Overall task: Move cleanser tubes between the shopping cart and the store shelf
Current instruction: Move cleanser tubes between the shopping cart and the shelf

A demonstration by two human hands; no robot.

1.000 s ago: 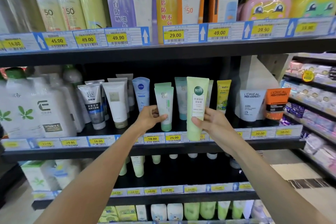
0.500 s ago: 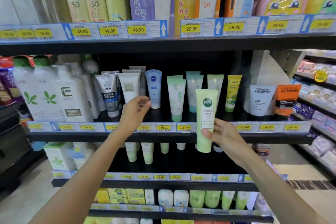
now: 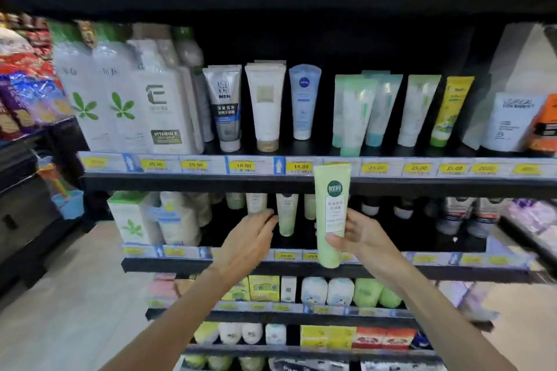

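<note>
My right hand (image 3: 360,235) grips a pale green cleanser tube (image 3: 331,205) upright, cap down, in front of the lower shelf (image 3: 452,272). My left hand (image 3: 245,242) reaches toward that same shelf with fingers extended, its fingertips close to a small pale green tube (image 3: 286,214) standing there; contact cannot be told. Several more cleanser tubes stand on the shelf above (image 3: 180,181), among them a grey MEN tube (image 3: 224,105), a white tube (image 3: 265,105) and a blue-capped tube (image 3: 304,99). No shopping cart is in view.
White bottles with green leaf marks (image 3: 99,99) fill the left of the upper tube shelf, white and orange tubes (image 3: 518,120) the right. Boxes and round packs (image 3: 331,291) sit on lower shelves. A dark side rack (image 3: 27,205) stands at the left over pale floor.
Both hands have dropped from the upper tube shelf to the shelf below. The right hand carried the green tube down with it; the left hand moved from the white tube down toward a small tube.
</note>
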